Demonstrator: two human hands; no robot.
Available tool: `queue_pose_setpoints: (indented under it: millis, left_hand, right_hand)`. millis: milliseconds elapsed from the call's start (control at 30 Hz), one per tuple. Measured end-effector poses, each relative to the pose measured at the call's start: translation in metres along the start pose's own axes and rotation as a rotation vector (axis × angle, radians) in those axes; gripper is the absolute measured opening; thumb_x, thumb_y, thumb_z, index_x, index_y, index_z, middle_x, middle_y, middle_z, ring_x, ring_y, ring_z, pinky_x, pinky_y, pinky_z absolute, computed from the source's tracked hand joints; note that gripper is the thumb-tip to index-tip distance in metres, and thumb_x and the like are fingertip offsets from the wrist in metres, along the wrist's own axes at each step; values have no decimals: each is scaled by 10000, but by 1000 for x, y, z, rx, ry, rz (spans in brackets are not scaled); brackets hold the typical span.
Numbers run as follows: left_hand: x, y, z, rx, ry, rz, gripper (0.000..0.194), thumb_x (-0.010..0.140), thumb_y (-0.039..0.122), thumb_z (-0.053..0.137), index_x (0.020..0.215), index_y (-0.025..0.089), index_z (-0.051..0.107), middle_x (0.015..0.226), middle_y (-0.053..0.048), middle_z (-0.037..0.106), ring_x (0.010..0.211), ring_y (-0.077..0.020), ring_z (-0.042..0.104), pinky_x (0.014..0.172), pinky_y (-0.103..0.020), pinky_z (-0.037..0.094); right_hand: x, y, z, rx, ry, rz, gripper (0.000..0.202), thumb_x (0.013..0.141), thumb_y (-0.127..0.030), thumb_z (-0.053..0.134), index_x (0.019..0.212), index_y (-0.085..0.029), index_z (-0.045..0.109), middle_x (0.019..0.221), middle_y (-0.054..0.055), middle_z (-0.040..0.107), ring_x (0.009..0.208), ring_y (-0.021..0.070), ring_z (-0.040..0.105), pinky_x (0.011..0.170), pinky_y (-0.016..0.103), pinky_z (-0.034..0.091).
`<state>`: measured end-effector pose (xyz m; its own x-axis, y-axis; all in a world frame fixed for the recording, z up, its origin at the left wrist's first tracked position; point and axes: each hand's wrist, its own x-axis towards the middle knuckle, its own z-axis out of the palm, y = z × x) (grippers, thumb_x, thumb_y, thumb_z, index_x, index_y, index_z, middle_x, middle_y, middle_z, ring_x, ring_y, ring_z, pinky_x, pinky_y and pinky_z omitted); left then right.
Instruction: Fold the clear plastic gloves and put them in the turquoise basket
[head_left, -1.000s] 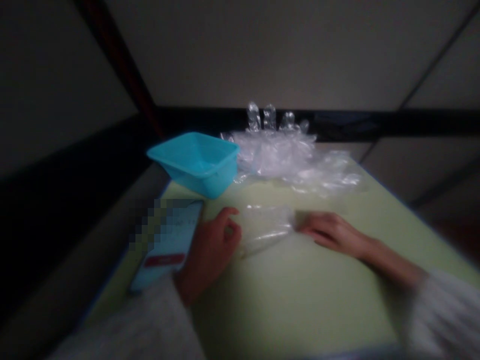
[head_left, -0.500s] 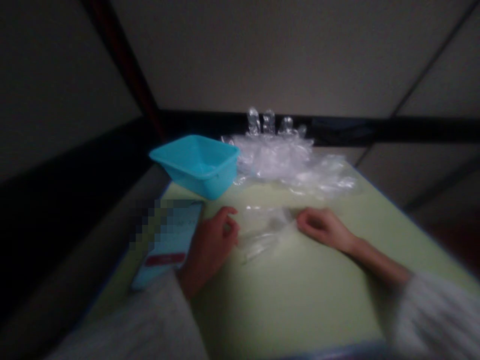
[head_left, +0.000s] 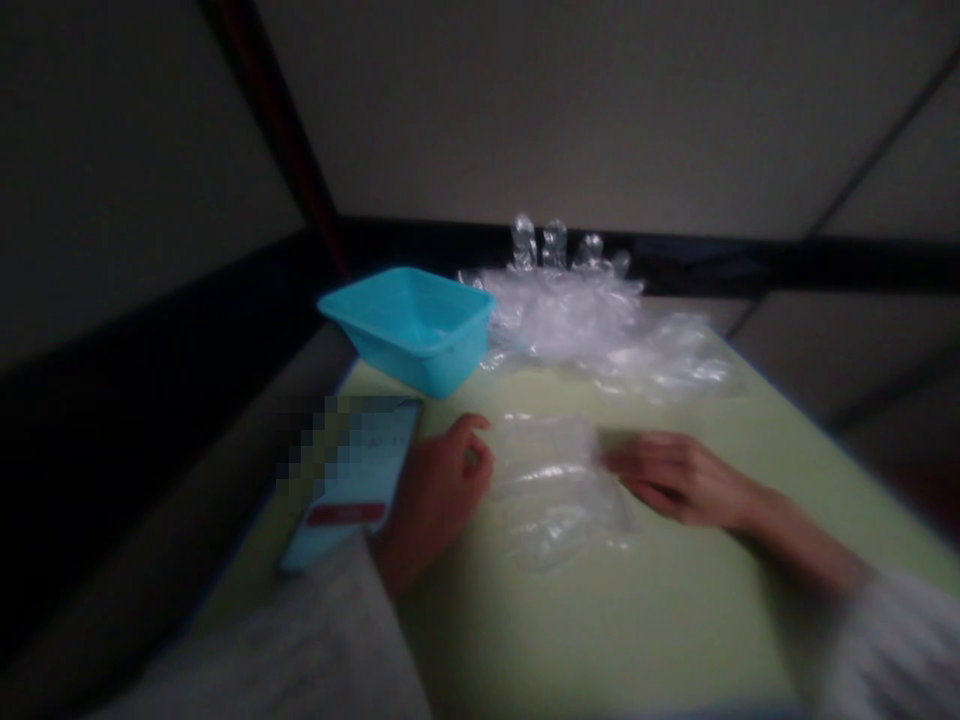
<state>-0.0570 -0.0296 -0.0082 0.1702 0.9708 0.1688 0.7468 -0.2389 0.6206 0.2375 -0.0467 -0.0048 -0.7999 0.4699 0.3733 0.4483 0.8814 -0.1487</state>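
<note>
Clear plastic lies flat on the pale green table (head_left: pixel 675 620): a thin glove (head_left: pixel 559 480), spread between both hands. The left hand (head_left: pixel 435 490) sits at the glove's left edge, thumb and forefinger curled together, seemingly nipping the film, though the blur keeps me from being sure. The right hand (head_left: pixel 679 475) lies at the right edge, fingers stretched flat and low, touching or just beside the plastic; it's smeared, so the grip itself I cannot tell. Risk, as I judge it: film this light could slide or bunch up if one hand tugs harder than the other. A phone (head_left: pixel 352 480) lies just beside the left wrist and could get nudged. Farther back, the blue tub (head_left: pixel 416 325) touches a heap of gloves (head_left: pixel 592 320).
</note>
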Motion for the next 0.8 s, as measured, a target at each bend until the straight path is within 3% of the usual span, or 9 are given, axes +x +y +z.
queue_pose_setpoints:
  millis: [133, 333, 433, 633, 800]
  left_hand:
    - [0, -1, 2, 7, 3, -1, 267, 813, 161, 461, 1058, 196, 564, 679, 8, 641, 612, -145, 641, 536, -209, 430]
    - [0, 0, 0, 24, -5, 19, 263, 813, 161, 462, 1053, 197, 565, 681, 4, 636, 629, -153, 643, 535, -212, 428]
    - [0, 1, -1, 35, -12, 17, 279, 812, 153, 453, 1065, 196, 564, 702, 2, 643, 626, -150, 644, 534, -212, 428]
    - [-1, 0, -1, 30, -17, 8, 273, 814, 169, 460, 1066, 197, 560, 675, 6, 647, 624, -157, 650, 542, -218, 440]
    - [-1, 0, -1, 15, -17, 13, 268, 816, 185, 460, 1062, 202, 563, 695, 5, 655, 636, -159, 657, 550, -222, 448]
  right_hand:
    - [-1, -7, -4, -176, -62, -108, 268, 939, -148, 412, 1149, -105, 574, 1066, 103, 670, 919, 194, 603, 779, 350, 519]
    - [-2, -20, -4, -353, -114, -145, 288, 956, -128, 360, 1101, -94, 606, 982, 114, 688, 832, 172, 623, 723, 320, 525]
    - [-2, -20, -1, -364, -94, -176, 285, 953, -125, 365, 1068, -81, 621, 946, 118, 697, 813, 174, 633, 693, 311, 537]
    - [-1, -16, 2, -327, -30, -211, 314, 954, -111, 333, 1091, -78, 615, 1115, 133, 661, 1054, 197, 599, 850, 330, 540]
    - [-2, -9, 5, -278, -2, -160, 324, 965, -122, 312, 1124, -77, 592, 1085, 130, 674, 1044, 195, 612, 840, 331, 556]
